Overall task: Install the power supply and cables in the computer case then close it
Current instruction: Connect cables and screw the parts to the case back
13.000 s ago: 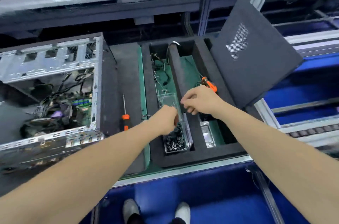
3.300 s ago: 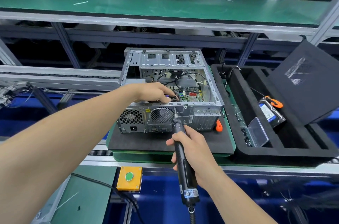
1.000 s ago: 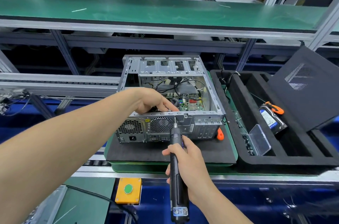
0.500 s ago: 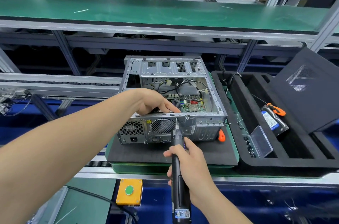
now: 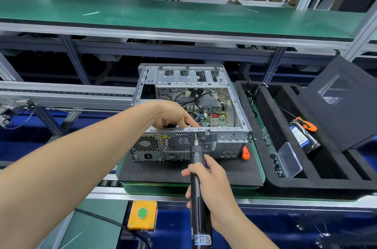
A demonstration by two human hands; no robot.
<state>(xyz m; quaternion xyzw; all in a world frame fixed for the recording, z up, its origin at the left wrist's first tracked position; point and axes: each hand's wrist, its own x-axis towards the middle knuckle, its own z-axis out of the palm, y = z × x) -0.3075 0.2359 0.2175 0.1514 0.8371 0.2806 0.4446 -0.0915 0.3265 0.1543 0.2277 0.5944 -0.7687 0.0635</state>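
Looking down at the computer case (image 5: 183,79), lying open side up on a black foam mat (image 5: 163,173), rear panel toward the camera. Got the power supply (image 5: 146,146) sitting in the case's rear left corner (vent grille and power socket facing out).

Reaching over that corner with the left hand (image 5: 175,115), fingers bent down over the case's rear rim, index finger stretched along the edge. Can't tell if pinching anything under there. Gripping a black electric screwdriver (image 5: 196,151) in the right hand (image 5: 212,183) just in front of the case, fingers wrapped round the barrel, bit up against the rear panel beside the round fan grille.

Seeing black cables (image 5: 204,95) looping over a green motherboard (image 5: 212,119) inside the case. Also spotting an orange tool handle (image 5: 245,151) on the mat, just off the case's rear right corner.

Right of the case, looking at a black foam tray (image 5: 271,126) holding a clear plastic box (image 5: 289,160) (lid propped open) and a bagged hard drive (image 5: 304,136), with a dark side panel (image 5: 342,105) leaning on the side away from the case. Below the case, noticing a yellow box with a green button (image 5: 142,215).
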